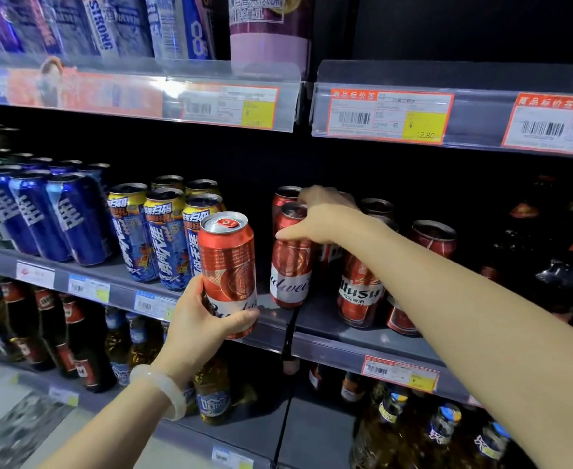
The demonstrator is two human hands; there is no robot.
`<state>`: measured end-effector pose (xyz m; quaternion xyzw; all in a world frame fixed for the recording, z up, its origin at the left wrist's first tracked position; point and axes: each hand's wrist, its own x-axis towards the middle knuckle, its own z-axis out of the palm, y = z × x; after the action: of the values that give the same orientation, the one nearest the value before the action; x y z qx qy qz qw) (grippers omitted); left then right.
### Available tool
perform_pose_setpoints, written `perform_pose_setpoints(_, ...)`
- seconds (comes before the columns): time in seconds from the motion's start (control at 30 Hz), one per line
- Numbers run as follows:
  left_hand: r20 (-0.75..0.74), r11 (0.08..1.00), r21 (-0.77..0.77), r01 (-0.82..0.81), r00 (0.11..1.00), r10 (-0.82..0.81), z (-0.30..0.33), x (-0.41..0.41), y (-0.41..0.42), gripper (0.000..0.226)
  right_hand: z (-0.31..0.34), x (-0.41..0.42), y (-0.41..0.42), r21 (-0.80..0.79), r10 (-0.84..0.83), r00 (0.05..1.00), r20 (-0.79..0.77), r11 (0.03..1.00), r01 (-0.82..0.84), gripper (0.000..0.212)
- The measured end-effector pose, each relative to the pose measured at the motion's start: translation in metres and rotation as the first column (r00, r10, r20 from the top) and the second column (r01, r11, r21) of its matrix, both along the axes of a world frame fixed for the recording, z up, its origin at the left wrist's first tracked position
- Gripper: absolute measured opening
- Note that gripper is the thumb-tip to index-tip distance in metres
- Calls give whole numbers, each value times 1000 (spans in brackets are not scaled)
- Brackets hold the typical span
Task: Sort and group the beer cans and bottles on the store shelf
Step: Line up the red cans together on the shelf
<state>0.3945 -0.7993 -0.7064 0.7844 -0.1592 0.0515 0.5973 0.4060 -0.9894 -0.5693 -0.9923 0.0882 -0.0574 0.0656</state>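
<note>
Head view of a store shelf during sorting. The left hand grips a red Budweiser can, fingers and thumb curled round its lower part; the can is upright, tilted slightly, and held just in front of the middle shelf edge, clear of the stocked rows. A pale bangle sits on the left wrist.

The right hand reaches over the shelf and grips a second red Budweiser can at its upper part, thumb on the near side and fingers curved over the rim toward the back; this can stands on the shelf, just right of the held can and apart from it. Directly behind the right fingers stands another red can. Below the right wrist, to the right of the fingers, stand red Wusu cans, with dark bottles farther right.

Left of the left-hand fingers stand yellow-and-blue cans, and beyond them dark blue cans. Below both hands, the lower shelf carries brown and golden bottles. Above the right fingers, price tags line the upper shelf rail.
</note>
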Motion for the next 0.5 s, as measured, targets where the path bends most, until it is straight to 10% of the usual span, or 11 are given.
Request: perform_pose_setpoints(0.5, 58, 998, -10, 57, 997, -56, 8, 22, -36, 52, 10, -30, -24, -18, -30, 999, -16, 999, 30, 73)
